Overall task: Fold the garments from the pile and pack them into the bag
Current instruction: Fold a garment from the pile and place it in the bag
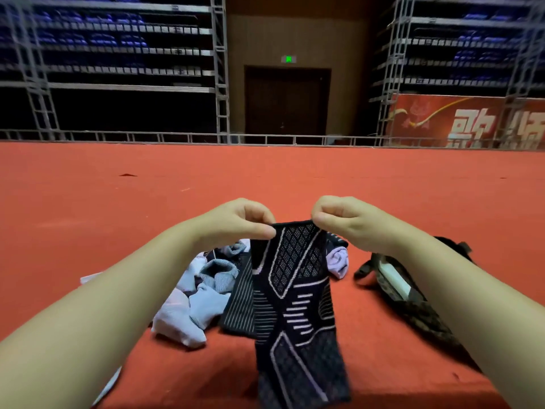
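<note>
A dark knitted garment with pale lines and a mesh diamond pattern hangs in front of me above the red carpet. My left hand pinches its top left corner and my right hand pinches its top right corner, so it hangs long and narrow. Behind it on the floor lies the pile of garments, pale blue, lilac and dark striped pieces. To the right, partly hidden by my right forearm, lies a dark patterned bag with a white item showing in its opening.
Red carpet spreads wide all around the pile and the bag. A low metal rail borders its far edge, with scaffolding, blue seats, a dark door and a red banner beyond.
</note>
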A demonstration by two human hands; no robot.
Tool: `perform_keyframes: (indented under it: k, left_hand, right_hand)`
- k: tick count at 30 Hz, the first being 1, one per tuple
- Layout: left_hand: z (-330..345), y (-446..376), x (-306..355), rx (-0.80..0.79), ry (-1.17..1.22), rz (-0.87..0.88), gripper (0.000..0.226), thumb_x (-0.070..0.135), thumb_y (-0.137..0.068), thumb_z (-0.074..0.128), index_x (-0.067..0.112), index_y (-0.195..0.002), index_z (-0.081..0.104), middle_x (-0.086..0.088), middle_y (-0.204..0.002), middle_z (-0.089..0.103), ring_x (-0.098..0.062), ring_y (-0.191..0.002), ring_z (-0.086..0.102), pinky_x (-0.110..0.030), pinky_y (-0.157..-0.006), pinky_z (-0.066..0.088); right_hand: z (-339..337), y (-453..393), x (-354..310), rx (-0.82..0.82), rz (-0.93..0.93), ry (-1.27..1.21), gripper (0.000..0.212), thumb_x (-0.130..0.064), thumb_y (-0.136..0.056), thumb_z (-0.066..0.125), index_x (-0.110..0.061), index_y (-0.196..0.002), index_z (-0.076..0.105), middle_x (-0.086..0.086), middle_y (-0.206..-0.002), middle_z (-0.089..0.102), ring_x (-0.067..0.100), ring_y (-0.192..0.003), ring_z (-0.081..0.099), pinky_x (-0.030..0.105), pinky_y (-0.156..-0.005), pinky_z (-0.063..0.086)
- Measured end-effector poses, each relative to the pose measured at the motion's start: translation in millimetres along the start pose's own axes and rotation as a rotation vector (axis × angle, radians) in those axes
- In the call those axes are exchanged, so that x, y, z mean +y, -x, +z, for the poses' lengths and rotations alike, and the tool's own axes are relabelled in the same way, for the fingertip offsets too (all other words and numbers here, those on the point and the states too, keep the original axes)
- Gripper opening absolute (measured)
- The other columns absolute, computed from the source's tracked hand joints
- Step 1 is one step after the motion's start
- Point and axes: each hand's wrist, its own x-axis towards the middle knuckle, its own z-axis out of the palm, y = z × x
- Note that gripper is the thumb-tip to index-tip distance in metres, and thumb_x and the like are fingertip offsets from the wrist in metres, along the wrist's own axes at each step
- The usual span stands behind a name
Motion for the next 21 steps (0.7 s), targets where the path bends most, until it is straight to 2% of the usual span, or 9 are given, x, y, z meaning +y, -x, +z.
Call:
perform_keyframes:
  k: [2,4,6,9,11,14,18,20,21]
  left_hand:
    - [-2.9,4.0,4.6,0.0,0.051,0.028,0.017,0.001,-0.084,0.062,0.01,-0.07,0.064,-0.009,-0.071,0.059,-0.005,-0.055,0.056,-0.01,-0.053,0.043]
    - [-6.1,6.6,7.3,-0.018,0.067,0.065,0.01,0.019,-0.075,0.067,0.02,-0.065,0.067,-0.016,-0.081,0.054,-0.021,-0.071,0.054,-0.026,-0.065,0.045]
    - [-10.3,9.4,9.8,-0.021,0.079,0.085,0.01,0.024,-0.071,0.067,0.02,-0.063,0.066,-0.011,-0.081,0.055,-0.023,-0.075,0.051,-0.032,-0.069,0.043]
    - [-16.5,10.3,12.9,-0.033,0.097,0.118,0.014,0.024,-0.065,0.067,0.021,-0.053,0.061,0.005,-0.091,0.061,-0.012,-0.081,0.059,-0.023,-0.077,0.047]
    - [-17.6,8.5,16.7,-0.078,0.038,0.111,0.018,0.025,-0.063,0.068,0.022,-0.049,0.057,0.007,-0.094,0.062,-0.009,-0.08,0.06,-0.02,-0.074,0.048]
    - [-17.9,0.3,14.1,-0.082,-0.071,0.068,0.02,0.028,-0.06,0.072,0.023,-0.049,0.056,0.007,-0.079,0.064,-0.011,-0.068,0.053,-0.022,-0.065,0.042]
    - [-17.2,-22.9,-1.1,0.022,-0.227,-0.052,0.02,0.041,-0.058,0.076,0.024,-0.059,0.065,-0.015,-0.079,0.058,-0.021,-0.072,0.047,-0.036,-0.07,0.037]
    - [-16.5,-39.9,-6.5,0.075,-0.349,-0.097,0.022,0.039,-0.065,0.078,0.022,-0.061,0.064,-0.011,-0.075,0.057,-0.018,-0.067,0.047,-0.033,-0.066,0.037]
    - [-17.6,-49.0,-7.6,0.119,-0.4,-0.095,0.023,0.033,-0.071,0.078,0.021,-0.061,0.061,-0.007,-0.072,0.056,-0.016,-0.063,0.046,-0.029,-0.063,0.037]
  right_hand:
    - [-3.9,2.0,1.9,-0.091,0.036,0.044,0.021,-0.038,-0.087,0.061,-0.029,-0.069,0.056,-0.004,-0.086,0.054,0.008,-0.075,0.052,0.031,-0.074,0.043]
    - [-6.3,3.7,0.5,-0.174,0.061,0.051,0.016,-0.038,-0.08,0.069,-0.026,-0.075,0.06,-0.001,-0.089,0.057,0.011,-0.079,0.055,0.036,-0.078,0.046]
    - [-7.5,4.4,-4.6,-0.16,0.014,-0.046,0.013,-0.027,-0.077,0.074,-0.026,-0.073,0.061,-0.005,-0.089,0.061,0.008,-0.08,0.057,0.034,-0.079,0.046]
    - [-10.5,7.9,-14.0,-0.008,-0.087,-0.299,0.013,-0.021,-0.069,0.073,-0.028,-0.062,0.064,-0.017,-0.096,0.066,0.006,-0.09,0.062,0.025,-0.082,0.049]
    - [-13.3,10.2,-16.6,0.029,-0.141,-0.416,0.009,-0.025,-0.07,0.071,-0.027,-0.061,0.066,-0.016,-0.096,0.067,0.008,-0.091,0.062,0.024,-0.082,0.049]
    - [-18.9,9.3,-10.0,-0.013,-0.098,-0.289,0.019,-0.032,-0.084,0.056,-0.024,-0.073,0.07,-0.013,-0.095,0.066,0.009,-0.09,0.061,0.022,-0.086,0.045]
    - [-23.3,-0.3,25.5,-0.167,0.121,-0.004,0.037,-0.054,-0.091,0.043,-0.026,-0.095,0.068,-0.01,-0.101,0.065,0.012,-0.1,0.061,0.032,-0.097,0.042]
    - [-22.8,-11.0,38.8,-0.135,0.204,0.156,0.037,-0.056,-0.09,0.044,-0.026,-0.094,0.065,-0.005,-0.1,0.065,0.016,-0.097,0.061,0.039,-0.094,0.046]
    - [-24.8,-18.2,42.7,-0.073,0.217,0.196,0.035,-0.051,-0.091,0.05,-0.02,-0.093,0.065,0.001,-0.095,0.065,0.02,-0.09,0.061,0.039,-0.086,0.047]
